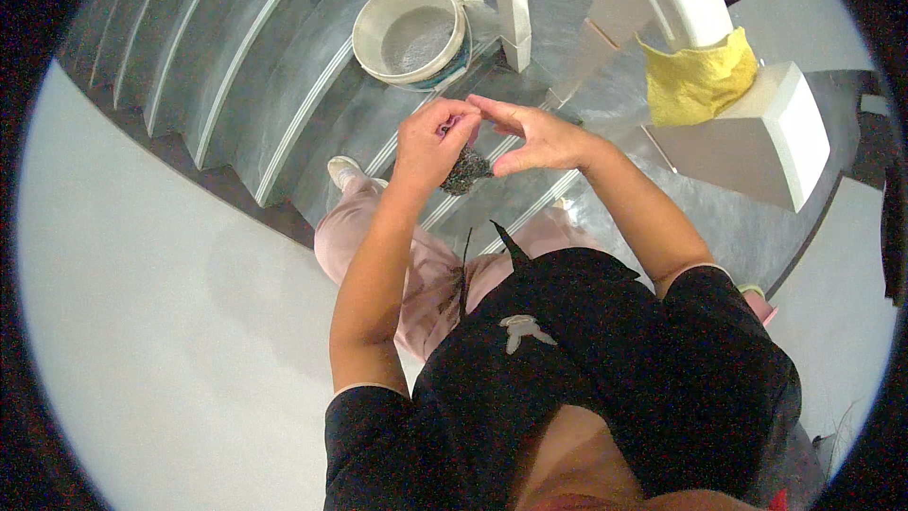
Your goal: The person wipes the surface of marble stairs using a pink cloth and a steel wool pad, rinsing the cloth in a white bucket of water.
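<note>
My left hand [434, 142] is raised in front of me with its fingers curled around something purple, mostly hidden in the grip. Just below those fingers is a dark grey, wiry scouring pad [467, 172]; whether it is joined to the purple piece I cannot tell. My right hand [543, 138] has its thumb and fingers spread apart. Its fingertips meet those of my left hand, and its thumb tip is close to the pad's right edge. A white plastic bucket [363, 60] with cloudy grey liquid stands on a stair tread beyond my hands.
Grey curved stairs [284, 113] with pale nosing strips run to the upper left. White balusters [514, 7] rise behind the bucket. A yellow cloth [699, 81] drapes over a white post base [752, 135] at right. A pale curved wall [163, 284] borders the left side.
</note>
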Demonstrator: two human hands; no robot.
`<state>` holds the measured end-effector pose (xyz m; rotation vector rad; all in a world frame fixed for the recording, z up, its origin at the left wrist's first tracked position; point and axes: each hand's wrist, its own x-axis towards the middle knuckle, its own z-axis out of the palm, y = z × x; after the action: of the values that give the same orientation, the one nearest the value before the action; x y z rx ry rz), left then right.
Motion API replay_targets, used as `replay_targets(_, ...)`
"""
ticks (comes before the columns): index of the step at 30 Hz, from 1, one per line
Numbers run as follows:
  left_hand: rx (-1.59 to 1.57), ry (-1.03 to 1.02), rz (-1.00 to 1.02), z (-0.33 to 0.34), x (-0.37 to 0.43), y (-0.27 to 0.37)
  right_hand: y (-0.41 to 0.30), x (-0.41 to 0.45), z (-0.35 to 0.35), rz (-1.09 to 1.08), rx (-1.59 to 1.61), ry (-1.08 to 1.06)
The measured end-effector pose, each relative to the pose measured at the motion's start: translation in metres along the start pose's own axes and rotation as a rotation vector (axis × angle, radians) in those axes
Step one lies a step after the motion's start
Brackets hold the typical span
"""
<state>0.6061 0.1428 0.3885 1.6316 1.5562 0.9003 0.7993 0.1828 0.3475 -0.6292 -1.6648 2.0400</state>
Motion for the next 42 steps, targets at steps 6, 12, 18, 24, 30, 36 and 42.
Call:
replay_targets(6, 0.001, -0.075, 0.216, 0.020, 0.001, 0.021, -0.024, -0.003, -0.003, 0.071, -0.128, -0.145)
replay_targets(12, 0.156, 0.024, 0.206, 0.021, -0.008, 0.014, 0.006, -0.012, -0.003, 0.029, 0.001, -0.042)
replay_targets(18, -0.220, 0.284, -0.162, 0.018, -0.012, 0.012, -0.004, -0.014, -0.005, 0.073, -0.053, 0.005)
replay_targets(24, -0.324, 0.486, -0.280, 0.013, 0.008, 0.023, 0.006, 0.001, 0.044, -0.030, -0.397, 0.124)
replay_targets(30, -0.585, 0.532, -0.300, -0.014, 0.040, 0.000, 0.003, 0.050, 0.060, 0.001, -0.177, 0.493)
replay_targets(36, -0.836, 0.542, -0.309, -0.066, 0.085, -0.011, -0.019, 0.118, 0.050, -0.033, 0.069, 0.631)
replay_targets(42, -1.013, 0.422, -0.369, -0.144, 0.118, -0.038, 0.011, 0.192, 0.024, -0.006, 0.423, 0.851)
